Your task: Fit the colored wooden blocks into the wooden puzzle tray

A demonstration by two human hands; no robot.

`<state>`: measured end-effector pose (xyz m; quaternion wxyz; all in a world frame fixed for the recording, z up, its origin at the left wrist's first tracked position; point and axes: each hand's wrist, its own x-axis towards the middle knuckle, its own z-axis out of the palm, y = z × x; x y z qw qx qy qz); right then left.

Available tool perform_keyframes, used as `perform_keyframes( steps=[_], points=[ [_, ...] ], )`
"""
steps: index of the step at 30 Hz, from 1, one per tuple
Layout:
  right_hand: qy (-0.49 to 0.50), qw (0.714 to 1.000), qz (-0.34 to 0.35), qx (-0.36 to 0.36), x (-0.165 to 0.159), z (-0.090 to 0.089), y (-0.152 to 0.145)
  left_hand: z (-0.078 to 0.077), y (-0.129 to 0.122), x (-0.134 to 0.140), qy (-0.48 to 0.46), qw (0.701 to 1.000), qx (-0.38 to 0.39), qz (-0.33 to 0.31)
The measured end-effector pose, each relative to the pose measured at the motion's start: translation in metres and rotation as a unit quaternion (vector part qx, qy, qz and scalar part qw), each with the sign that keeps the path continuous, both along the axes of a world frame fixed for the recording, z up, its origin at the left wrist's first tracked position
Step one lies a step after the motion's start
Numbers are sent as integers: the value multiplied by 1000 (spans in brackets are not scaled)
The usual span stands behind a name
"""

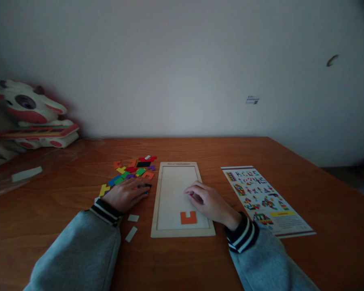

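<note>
My left hand (127, 195) lies palm down over the near side of a heap of coloured puzzle pieces (118, 180), its fingers stretched out to the right. A black piece (148, 185) shows at its fingertips; what lies under the palm is hidden. Above a light wooden puzzle board (155, 218) with a raised rim, my right hand (204, 200) has its fingers curled in and nothing visible in them. An orange U-shaped piece (188, 218) sits inside the board near its front edge, just below the right hand, notch facing away from me.
A printed pattern sheet (261, 194) lies right of the board, partly under my right sleeve. Two small white pieces (133, 218) are left of the board. A cow-shaped toy keyboard (39, 115) stands at the far left, near a white strip (27, 173). A wall rises behind the table.
</note>
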<state>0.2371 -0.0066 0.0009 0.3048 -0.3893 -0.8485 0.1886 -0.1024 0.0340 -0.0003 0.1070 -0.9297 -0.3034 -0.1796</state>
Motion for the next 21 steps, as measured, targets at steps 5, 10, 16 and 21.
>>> perform_keyframes(
  steps=[5,10,16,21],
  points=[
    [-4,1000,-2,-8,-1,2,-1,-8,3,-3,-25,998,10,-49],
    [-3,1000,-1,-8,-1,1,-1,-16,4,-1,-53,998,19,-35],
    [-13,1000,2,-2,-1,0,0,-12,3,6,-57,997,57,-7],
    [-17,1000,-1,-1,-1,0,-1,-4,0,7,-53,992,54,104]
  ],
)
